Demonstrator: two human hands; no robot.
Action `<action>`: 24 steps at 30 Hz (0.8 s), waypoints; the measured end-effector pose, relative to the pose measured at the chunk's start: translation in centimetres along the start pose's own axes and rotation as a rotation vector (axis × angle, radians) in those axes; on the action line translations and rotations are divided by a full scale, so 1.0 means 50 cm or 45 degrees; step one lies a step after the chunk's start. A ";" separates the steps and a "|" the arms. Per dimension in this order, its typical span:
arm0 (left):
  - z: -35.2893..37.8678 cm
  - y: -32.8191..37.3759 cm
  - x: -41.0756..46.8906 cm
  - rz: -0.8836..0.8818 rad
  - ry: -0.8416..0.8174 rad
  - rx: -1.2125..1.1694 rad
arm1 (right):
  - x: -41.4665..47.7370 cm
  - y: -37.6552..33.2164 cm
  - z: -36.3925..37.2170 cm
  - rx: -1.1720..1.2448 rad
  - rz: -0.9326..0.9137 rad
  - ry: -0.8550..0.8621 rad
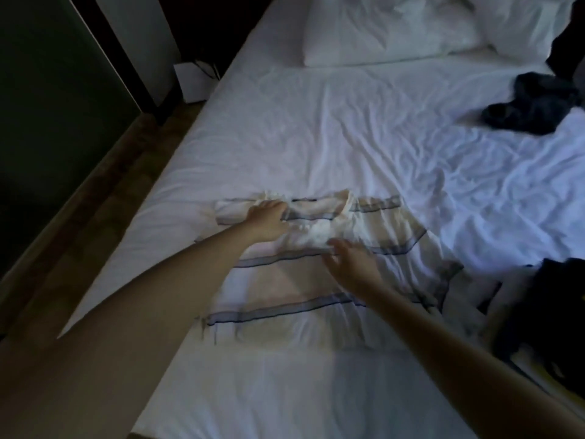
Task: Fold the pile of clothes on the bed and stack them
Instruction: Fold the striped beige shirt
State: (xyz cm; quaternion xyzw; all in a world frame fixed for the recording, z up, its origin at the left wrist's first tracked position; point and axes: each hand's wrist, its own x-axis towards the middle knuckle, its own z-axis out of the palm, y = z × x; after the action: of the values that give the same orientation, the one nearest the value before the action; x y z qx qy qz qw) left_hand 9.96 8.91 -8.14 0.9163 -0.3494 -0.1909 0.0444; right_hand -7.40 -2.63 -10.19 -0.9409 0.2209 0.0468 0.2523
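A cream T-shirt with dark blue stripes (294, 289) lies spread flat on the white bed (316, 128), neck toward the pillows. My left hand (267, 217) grips the left shoulder and folded sleeve near the collar. My right hand (351, 264) rests with relaxed fingers on the chest of the shirt, just below the collar. A dark garment (531, 106) lies crumpled at the far right. More dark clothes (544, 308) are heaped at the near right edge.
White pillows (389, 30) lie at the head of the bed. A rumpled white duvet (522, 191) covers the right side. The bed's left edge drops to a wooden floor (95, 217) beside a dark wall and a small white box (193, 82).
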 end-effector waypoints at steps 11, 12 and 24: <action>0.056 0.039 0.067 0.055 -0.190 0.179 | -0.137 -0.008 0.165 -0.132 0.037 0.344; 0.048 0.044 0.071 0.056 -0.195 0.189 | -0.145 -0.010 0.179 -0.207 0.014 0.342; 0.076 0.057 0.038 0.006 -0.360 -0.177 | -0.227 -0.066 0.233 0.096 0.625 0.737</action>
State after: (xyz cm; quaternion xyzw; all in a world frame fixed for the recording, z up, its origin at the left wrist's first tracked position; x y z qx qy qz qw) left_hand 8.04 5.70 -11.64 0.8742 -0.3402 -0.3415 0.0587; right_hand -15.89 10.15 -16.56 -0.8243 0.5036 -0.1701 0.1950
